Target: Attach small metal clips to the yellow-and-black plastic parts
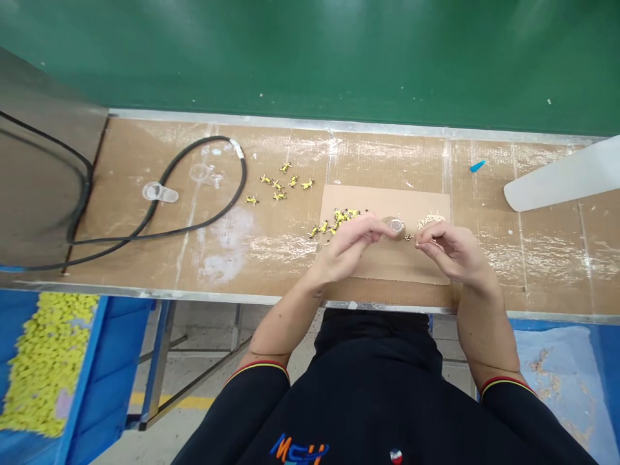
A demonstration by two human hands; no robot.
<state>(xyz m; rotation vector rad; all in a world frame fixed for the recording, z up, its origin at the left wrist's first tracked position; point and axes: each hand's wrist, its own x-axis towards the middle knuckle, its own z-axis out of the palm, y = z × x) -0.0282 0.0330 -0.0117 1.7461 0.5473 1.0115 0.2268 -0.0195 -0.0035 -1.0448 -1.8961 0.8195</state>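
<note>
My left hand [349,244] reaches over a cardboard sheet [387,265], its index finger stretched out to a small brown round container [396,227] and seeming to touch its side. Its thumb is apart from that fingertip; the other fingers are partly hidden. My right hand [453,250] is closed in a pinch at the sheet's right side; what sits between the fingertips is too small to make out. Just beyond it lies a pile of tiny pale pieces [431,218]. Left of the container is a cluster of small yellow-and-black figures [341,217], partly behind my left hand.
More yellow-and-black figures [278,185] lie scattered to the left. A black cable [194,229] loops beside a clear plastic scoop-like piece [159,192]. At right are a blue pointed cap [477,166] and a white cylinder [562,177]. A blue bin [104,361] of yellow pieces stands below left.
</note>
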